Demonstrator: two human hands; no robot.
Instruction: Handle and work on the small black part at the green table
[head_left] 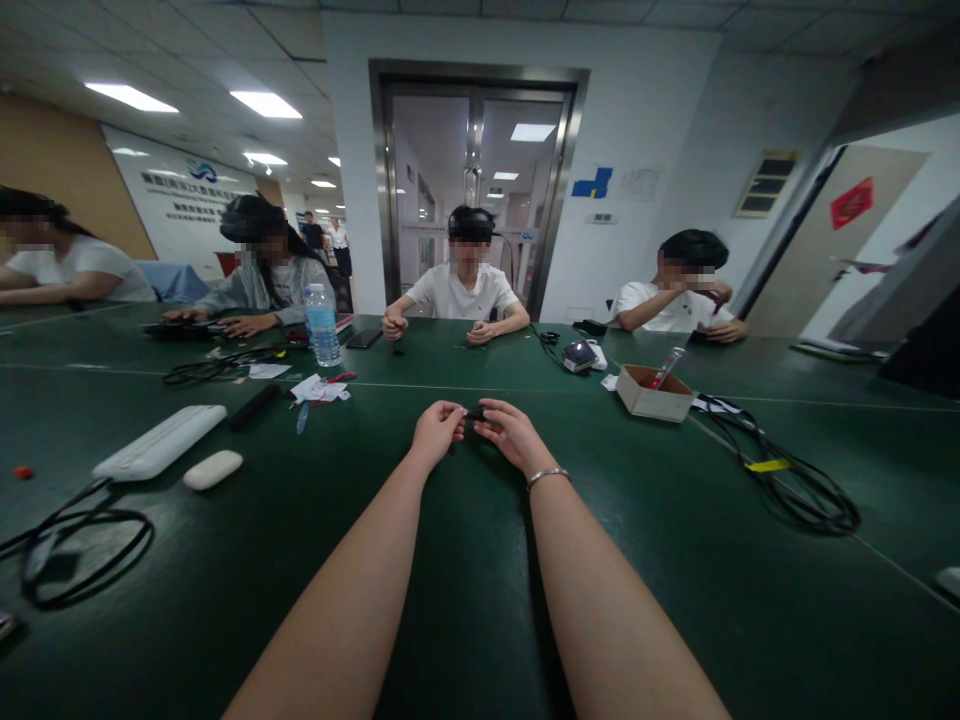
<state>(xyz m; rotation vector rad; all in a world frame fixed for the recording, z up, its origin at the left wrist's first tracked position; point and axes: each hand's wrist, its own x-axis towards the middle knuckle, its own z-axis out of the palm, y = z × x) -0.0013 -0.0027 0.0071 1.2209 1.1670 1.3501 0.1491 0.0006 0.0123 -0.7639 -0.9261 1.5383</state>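
Observation:
Between my two hands is a small dark object (475,412), black with a paler end toward the left; its kind is too small to make out. My left hand (438,434) pinches its left end between thumb and fingers. From the other side, the closed fingers of my right hand (513,434) grip the same object. Both hands hover just over or rest on the green tabletop (465,560), and I cannot tell which. A silver bracelet (549,476) circles my right wrist.
Left of my hands lie a white oblong case (161,440), a white rounded item (213,469), a black bar (255,406) and a water bottle (322,328). To the right stand an open box (654,395) and coiled black cables (795,480). Several people sit around the table.

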